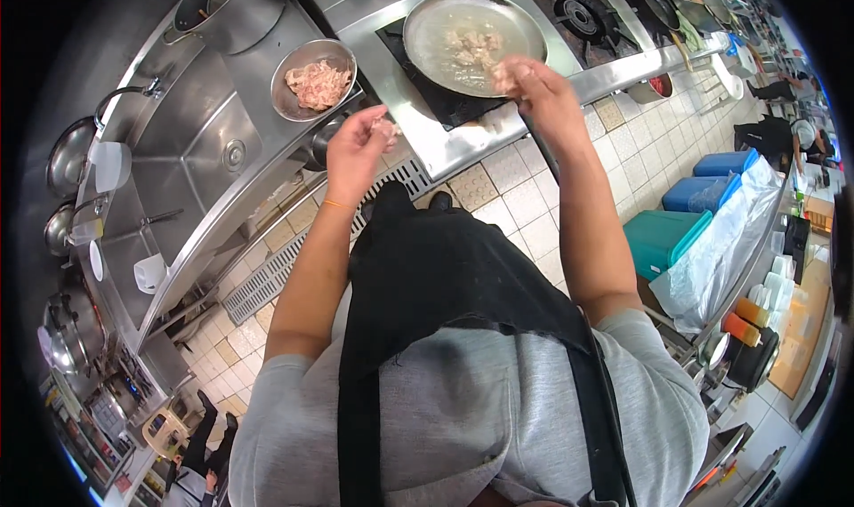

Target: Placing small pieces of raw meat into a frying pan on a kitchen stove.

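Observation:
A wide, shallow frying pan (431,58) sits on the stove, with pale pieces of meat (473,48) lying in its liquid-covered bottom. Over its near right rim, my right hand (544,98) is closed, its fingers bunched together. Whatever they pinch is blurred against the fingertips. The pan's dark handle (541,142) runs below that hand toward me. My left hand (356,151) is pinched on a small piece of raw meat (384,128), between the pan and a steel bowl (283,98). Pinkish raw meat (317,84) is heaped inside the bowl, on the counter to the left.
A steel sink (209,120) and a tall pot (236,18) are on the left. Another burner (583,18) lies right of the pan, along the stove's metal front edge. Lidded tubs (667,240) stand farther right. Other people (774,138) are in the distance.

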Demonstrator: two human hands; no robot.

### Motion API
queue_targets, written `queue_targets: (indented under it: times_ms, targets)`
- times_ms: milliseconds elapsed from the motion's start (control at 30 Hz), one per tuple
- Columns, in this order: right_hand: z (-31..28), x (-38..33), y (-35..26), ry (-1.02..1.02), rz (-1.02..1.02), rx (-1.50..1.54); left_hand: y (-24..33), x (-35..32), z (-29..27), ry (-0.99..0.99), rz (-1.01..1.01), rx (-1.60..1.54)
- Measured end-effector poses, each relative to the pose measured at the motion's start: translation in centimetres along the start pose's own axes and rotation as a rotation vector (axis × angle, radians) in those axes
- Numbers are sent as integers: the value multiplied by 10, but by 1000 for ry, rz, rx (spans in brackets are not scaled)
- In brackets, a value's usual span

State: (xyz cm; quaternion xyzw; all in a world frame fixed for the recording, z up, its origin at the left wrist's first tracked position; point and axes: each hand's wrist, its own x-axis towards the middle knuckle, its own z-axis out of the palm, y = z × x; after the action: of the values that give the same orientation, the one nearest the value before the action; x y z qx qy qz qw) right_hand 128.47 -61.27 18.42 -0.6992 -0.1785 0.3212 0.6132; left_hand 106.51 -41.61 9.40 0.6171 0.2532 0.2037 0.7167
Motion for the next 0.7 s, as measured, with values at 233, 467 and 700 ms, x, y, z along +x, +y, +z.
queue_targets:
  times_ms: [233, 467, 700]
  targets:
    - [-13, 78, 33, 99, -160, -438, -11, -33, -30, 151, -21, -80]
    - [35, 115, 52, 38, -401, -660, -2, -53, -77, 368, -13, -106]
    - [193, 113, 22, -385, -641, -1350, 18, -22, -115, 406, 1, -80]
